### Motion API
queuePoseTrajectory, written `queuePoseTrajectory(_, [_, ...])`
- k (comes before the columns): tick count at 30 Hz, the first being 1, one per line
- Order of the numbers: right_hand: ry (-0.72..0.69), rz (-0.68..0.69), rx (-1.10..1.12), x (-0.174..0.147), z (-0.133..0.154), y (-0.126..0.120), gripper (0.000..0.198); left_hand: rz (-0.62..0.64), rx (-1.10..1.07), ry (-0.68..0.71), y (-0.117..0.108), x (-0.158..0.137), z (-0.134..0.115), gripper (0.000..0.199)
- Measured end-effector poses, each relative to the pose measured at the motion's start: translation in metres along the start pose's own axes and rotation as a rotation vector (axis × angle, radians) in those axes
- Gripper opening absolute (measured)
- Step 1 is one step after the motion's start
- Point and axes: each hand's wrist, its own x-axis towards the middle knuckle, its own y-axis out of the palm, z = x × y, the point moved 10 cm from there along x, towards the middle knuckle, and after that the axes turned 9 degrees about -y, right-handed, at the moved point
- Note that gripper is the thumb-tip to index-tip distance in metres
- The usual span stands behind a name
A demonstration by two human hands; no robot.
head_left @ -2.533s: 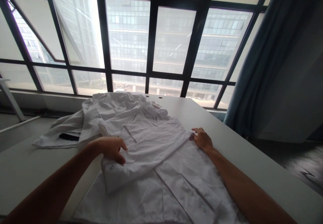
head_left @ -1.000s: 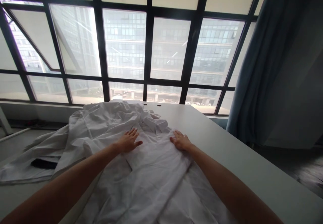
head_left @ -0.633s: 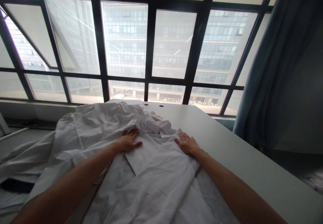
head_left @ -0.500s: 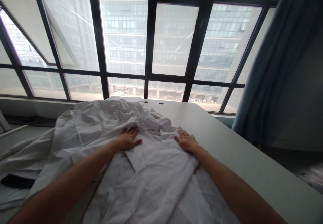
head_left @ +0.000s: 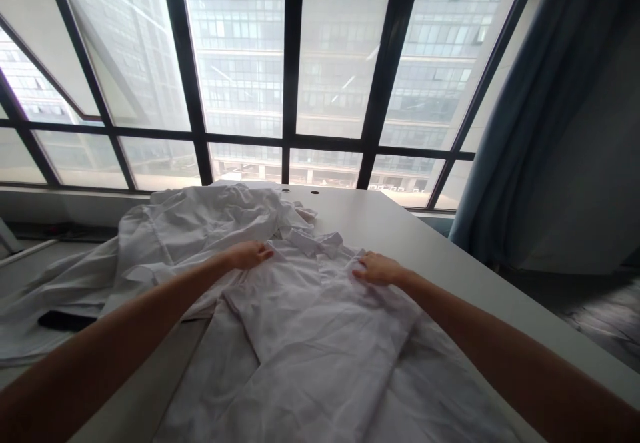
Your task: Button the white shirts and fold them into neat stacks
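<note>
A white collared shirt (head_left: pixel 310 323) lies spread over the table, its collar (head_left: pixel 315 242) pointing away from me. My left hand (head_left: pixel 249 255) is closed on the cloth at the shirt's left shoulder, thumb and fingers pinched together. On the other side, my right hand (head_left: pixel 379 268) grips the right shoulder in the same way. The cloth between the two hands looks lightly creased. The shirt's lower part runs out of view at the bottom of the picture.
Crumpled white garments (head_left: pixel 195 223) are heaped at the left. A dark, flat object (head_left: pixel 66 321) lies on the cloth there. The white table (head_left: pixel 450 283) reaches toward large windows (head_left: pixel 240 50). A blue-grey curtain (head_left: pixel 525 136) hangs at the right.
Both hands were lying flat with fingers stretched on the shirt's shoulders; now they have closed on the cloth there. The shirt's shoulders look pulled slightly wider. The view has shifted a little.
</note>
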Motion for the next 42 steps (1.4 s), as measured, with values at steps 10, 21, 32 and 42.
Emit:
queuePoseTrajectory(10, [0.020, -0.181, 0.132, 0.049, -0.022, -0.033, 0.020, -0.114, -0.208, -0.115, -0.025, 0.050, -0.017, 0.019])
queuePoseTrajectory(21, [-0.059, -0.856, 0.234, -0.019, -0.015, -0.115, 0.012, -0.694, -0.185, 0.108, -0.130, -0.004, -0.045, 0.016])
queuePoseTrajectory(32, [0.006, -0.881, 0.317, 0.017, -0.003, -0.155, 0.040, -0.887, -0.218, -0.048, -0.189, 0.010, -0.030, 0.035])
queuePoseTrajectory(42, [-0.112, -0.146, 0.049, 0.016, 0.022, -0.016, 0.061, -0.302, 0.138, -0.097, -0.032, 0.013, -0.017, 0.063])
